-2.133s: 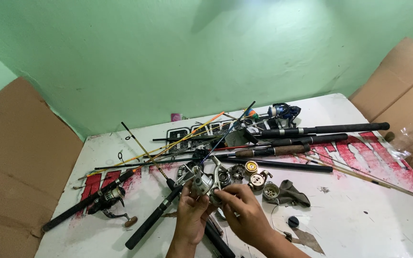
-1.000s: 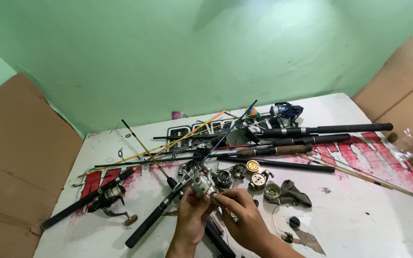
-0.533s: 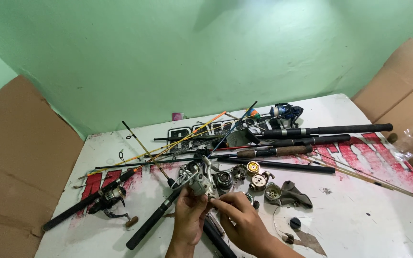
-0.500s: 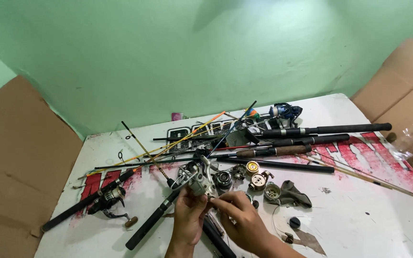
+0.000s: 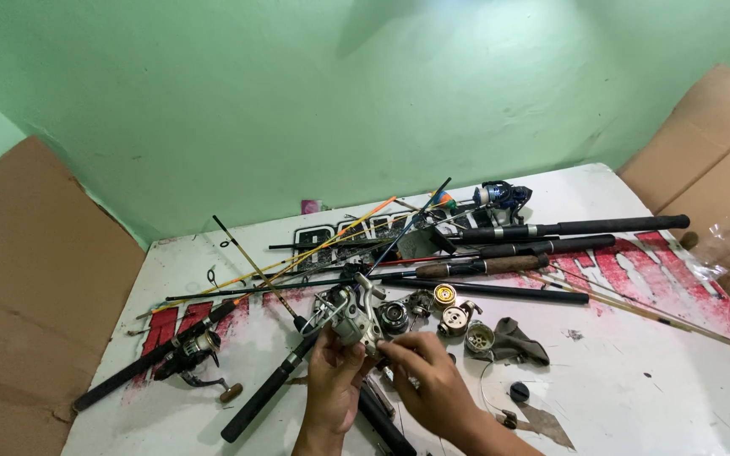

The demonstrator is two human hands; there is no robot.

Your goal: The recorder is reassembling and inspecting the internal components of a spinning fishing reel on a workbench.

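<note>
My left hand (image 5: 331, 390) grips a silver spinning fishing reel (image 5: 353, 314) from below, holding it just above the white table (image 5: 635, 397). My right hand (image 5: 429, 385) pinches at the reel's lower right side with its fingertips. The reel sits on a black rod (image 5: 274, 384) that runs down to the left. Right of the reel lie several loose reel parts: a dark spool (image 5: 394, 316), a gold-capped spool (image 5: 444, 295) and a round grey housing (image 5: 478, 338).
Several fishing rods (image 5: 568, 228) lie piled across the table's far half, with a blue reel (image 5: 500, 196) at the back. Another rod with a black reel (image 5: 189, 353) lies at the left. A grey cloth (image 5: 519, 341) and a small black cap (image 5: 519, 391) lie right of my hands. Cardboard sheets (image 5: 27, 295) flank the table.
My hands have stayed on the reel, with only small finger shifts by the right hand. Everything else on the table lies as before.
</note>
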